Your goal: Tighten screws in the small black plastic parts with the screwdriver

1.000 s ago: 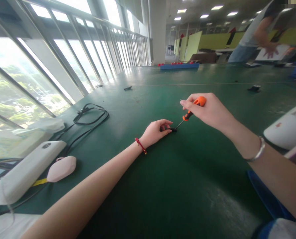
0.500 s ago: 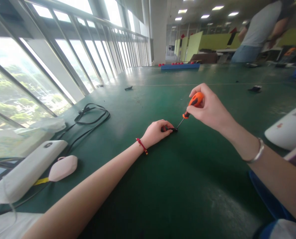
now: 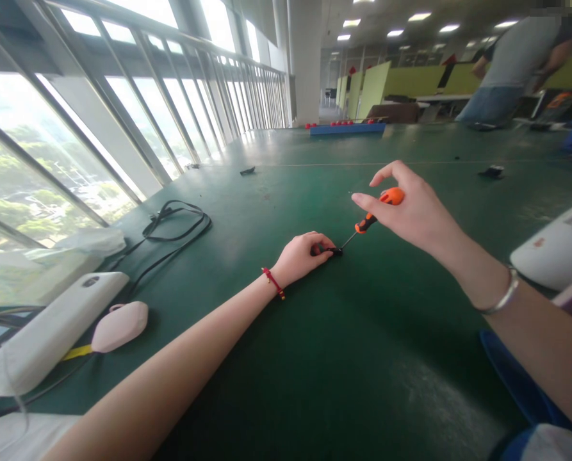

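Observation:
My left hand (image 3: 307, 253) is closed on a small black part (image 3: 335, 251), pinching it down against the green table; the fingers hide much of it. A screwdriver (image 3: 379, 210) with an orange and black handle leans up to the right, its thin shaft reaching the free end of that part. Around the handle, my right hand (image 3: 405, 202) has its thumb and forefinger spread apart. The butt of the handle lies against the inner side of this hand, and whether the hidden fingers touch it I cannot tell.
On the left lie a black cable (image 3: 177, 221), a long white device (image 3: 55, 330) and a pale pink case (image 3: 120, 326). A white object (image 3: 555, 246) stands at right. Farther back are a blue tray (image 3: 347, 129), small dark pieces and a person (image 3: 519, 64).
My right thumb and forefinger have opened away from the screwdriver handle, and the handle has tipped lower to the right. My left hand stays on the black part. The person behind has shifted right.

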`<state>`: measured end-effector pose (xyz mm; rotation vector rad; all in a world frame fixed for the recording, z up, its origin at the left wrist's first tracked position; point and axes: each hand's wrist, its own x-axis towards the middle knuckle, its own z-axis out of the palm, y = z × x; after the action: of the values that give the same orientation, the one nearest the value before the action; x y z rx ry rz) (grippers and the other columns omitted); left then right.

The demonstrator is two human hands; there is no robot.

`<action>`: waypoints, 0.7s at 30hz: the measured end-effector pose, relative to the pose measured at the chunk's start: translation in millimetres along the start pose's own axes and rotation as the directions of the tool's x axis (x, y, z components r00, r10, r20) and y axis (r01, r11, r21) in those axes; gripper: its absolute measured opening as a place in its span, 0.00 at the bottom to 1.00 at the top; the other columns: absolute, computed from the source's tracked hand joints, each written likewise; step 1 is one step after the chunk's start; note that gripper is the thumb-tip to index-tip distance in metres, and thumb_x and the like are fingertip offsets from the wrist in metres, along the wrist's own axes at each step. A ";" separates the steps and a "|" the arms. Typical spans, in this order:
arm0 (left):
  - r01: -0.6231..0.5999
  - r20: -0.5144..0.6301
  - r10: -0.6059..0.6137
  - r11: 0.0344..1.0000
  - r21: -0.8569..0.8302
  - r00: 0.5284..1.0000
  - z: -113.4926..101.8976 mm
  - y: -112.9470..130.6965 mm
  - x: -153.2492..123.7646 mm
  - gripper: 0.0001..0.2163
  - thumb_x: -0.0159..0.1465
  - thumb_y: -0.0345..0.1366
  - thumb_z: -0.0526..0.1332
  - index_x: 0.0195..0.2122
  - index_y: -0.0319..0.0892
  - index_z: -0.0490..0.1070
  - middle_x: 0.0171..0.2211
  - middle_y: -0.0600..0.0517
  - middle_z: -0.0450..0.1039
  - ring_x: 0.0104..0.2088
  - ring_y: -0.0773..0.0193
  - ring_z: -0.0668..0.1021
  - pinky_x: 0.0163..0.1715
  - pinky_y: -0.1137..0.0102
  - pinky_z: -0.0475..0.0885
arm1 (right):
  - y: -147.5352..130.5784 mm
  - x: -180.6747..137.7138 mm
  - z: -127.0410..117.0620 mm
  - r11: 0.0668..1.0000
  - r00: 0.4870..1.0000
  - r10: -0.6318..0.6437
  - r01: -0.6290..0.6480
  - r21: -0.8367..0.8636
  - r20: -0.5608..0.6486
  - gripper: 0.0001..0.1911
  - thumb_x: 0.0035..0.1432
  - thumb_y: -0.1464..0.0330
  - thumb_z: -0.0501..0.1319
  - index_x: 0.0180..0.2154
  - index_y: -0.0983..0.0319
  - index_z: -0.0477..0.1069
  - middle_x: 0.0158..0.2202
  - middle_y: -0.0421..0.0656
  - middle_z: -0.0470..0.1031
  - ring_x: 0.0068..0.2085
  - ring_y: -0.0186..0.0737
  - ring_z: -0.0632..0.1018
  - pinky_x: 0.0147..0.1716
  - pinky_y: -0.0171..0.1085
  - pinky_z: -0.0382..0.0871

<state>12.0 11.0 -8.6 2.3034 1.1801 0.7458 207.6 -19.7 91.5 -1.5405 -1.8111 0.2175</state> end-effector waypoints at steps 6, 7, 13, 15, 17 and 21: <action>0.008 0.003 -0.008 1.000 0.007 1.000 -0.5 0.5 -0.6 0.09 0.60 0.36 0.59 0.39 0.42 0.76 0.35 0.51 0.73 0.32 0.66 0.73 0.32 0.72 0.68 | 4.4 2.5 3.0 0.980 0.997 -0.074 0.070 0.185 0.014 0.14 0.47 0.64 0.63 0.37 0.56 0.64 0.22 0.35 0.63 0.22 0.34 0.64 0.23 0.36 0.59; 0.005 0.004 -0.005 1.000 0.007 1.000 -0.6 0.6 -0.7 0.09 0.60 0.36 0.59 0.39 0.42 0.76 0.35 0.51 0.73 0.32 0.66 0.73 0.32 0.72 0.68 | 5.0 2.9 3.0 0.983 0.997 -0.072 0.068 0.171 0.020 0.14 0.47 0.64 0.63 0.38 0.56 0.64 0.22 0.35 0.63 0.22 0.34 0.64 0.23 0.36 0.59; 0.001 0.003 -0.001 1.000 0.005 1.000 -0.5 0.2 -0.6 0.09 0.60 0.36 0.59 0.39 0.42 0.76 0.36 0.51 0.73 0.32 0.66 0.73 0.32 0.73 0.69 | 2.8 2.3 0.8 0.993 0.997 -0.071 0.069 0.096 0.019 0.09 0.51 0.59 0.60 0.29 0.58 0.67 0.21 0.38 0.65 0.24 0.35 0.66 0.25 0.37 0.58; -0.001 0.003 0.001 1.000 0.008 1.000 -0.2 0.1 -0.7 0.09 0.60 0.36 0.59 0.39 0.42 0.76 0.36 0.51 0.73 0.31 0.66 0.73 0.32 0.73 0.69 | 1.4 1.4 0.0 0.984 0.994 -0.096 0.087 0.154 0.054 0.12 0.48 0.64 0.62 0.37 0.57 0.65 0.21 0.34 0.63 0.22 0.34 0.64 0.24 0.36 0.59; -0.001 0.002 0.001 1.000 0.010 1.000 0.2 0.2 -0.8 0.09 0.60 0.36 0.59 0.39 0.42 0.76 0.36 0.51 0.73 0.31 0.66 0.73 0.32 0.73 0.69 | 0.5 0.7 -0.9 0.989 0.994 -0.084 0.075 0.124 0.074 0.13 0.50 0.61 0.61 0.38 0.56 0.65 0.20 0.34 0.63 0.22 0.34 0.64 0.24 0.36 0.58; -0.003 0.000 0.003 1.000 0.007 1.000 0.4 0.1 -0.9 0.09 0.60 0.36 0.59 0.39 0.42 0.76 0.36 0.51 0.73 0.31 0.66 0.72 0.32 0.73 0.68 | 0.7 0.8 -0.6 0.994 0.995 -0.078 0.074 0.079 0.060 0.15 0.53 0.53 0.58 0.28 0.58 0.67 0.20 0.38 0.65 0.23 0.35 0.66 0.24 0.37 0.57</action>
<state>11.8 10.1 -9.1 2.3110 1.1818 0.7442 208.5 -19.0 91.9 -1.4228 -1.8847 0.2993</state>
